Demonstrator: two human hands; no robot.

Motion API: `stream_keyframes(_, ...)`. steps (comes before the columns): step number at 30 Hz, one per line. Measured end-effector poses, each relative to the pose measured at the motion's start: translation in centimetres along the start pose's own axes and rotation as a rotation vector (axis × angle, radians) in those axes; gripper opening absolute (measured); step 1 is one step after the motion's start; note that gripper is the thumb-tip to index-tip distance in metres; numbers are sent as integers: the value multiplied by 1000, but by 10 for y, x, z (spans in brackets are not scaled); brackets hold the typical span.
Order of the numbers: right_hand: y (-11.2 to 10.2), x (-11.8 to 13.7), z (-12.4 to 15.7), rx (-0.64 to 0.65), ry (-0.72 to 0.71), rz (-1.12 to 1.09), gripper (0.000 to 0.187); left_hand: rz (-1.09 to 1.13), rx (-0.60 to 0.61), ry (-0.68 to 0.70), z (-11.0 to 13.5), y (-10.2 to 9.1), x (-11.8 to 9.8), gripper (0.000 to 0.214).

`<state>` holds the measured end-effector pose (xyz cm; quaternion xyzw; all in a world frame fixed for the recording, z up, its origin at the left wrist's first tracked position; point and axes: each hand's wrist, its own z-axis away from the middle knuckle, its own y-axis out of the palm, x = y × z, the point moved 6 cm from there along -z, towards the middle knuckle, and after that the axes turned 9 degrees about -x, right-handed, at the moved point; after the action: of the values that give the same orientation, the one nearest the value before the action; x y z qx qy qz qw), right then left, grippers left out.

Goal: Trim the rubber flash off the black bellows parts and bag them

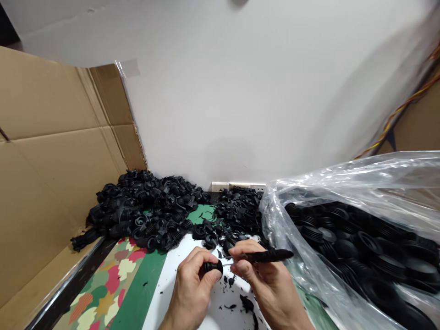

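Note:
My left hand (192, 284) is closed round a small black rubber part (213, 266), pinched between thumb and fingers low in the middle of the view. My right hand (266, 282) grips a black-handled knife (266, 255); its thin blade points left and touches the part. Black rubber trimmings (240, 300) lie on the white sheet (161, 293) under both hands.
A heap of black ribbed rubber parts (144, 208) lies at the back left, a smaller heap (240, 208) behind my hands. A clear plastic bag (360, 229) full of black parts stands at the right. Cardboard (51, 151) walls the left; a white wall is behind.

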<state>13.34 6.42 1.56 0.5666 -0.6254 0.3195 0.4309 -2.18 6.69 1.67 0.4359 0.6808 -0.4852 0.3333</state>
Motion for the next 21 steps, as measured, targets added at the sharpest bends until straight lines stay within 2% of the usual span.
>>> stream_keyframes(9, 4, -5, 2, 52, -81, 43, 17, -23, 25, -11, 1, 3, 0, 12)
stream_keyframes(15, 7, 5, 5, 58, -208, 124, 12, -27, 18, -19, 0, 4, 3, 10)
stream_keyframes(18, 13, 14, 9, 72, -310, 199, 11, -10, 19, -26, 2, 5, 4, 6)
stream_keyframes(21, 10, 28, 8, 22, -547, 314, 15, 33, 54, -51, 6, 9, 3, 7)
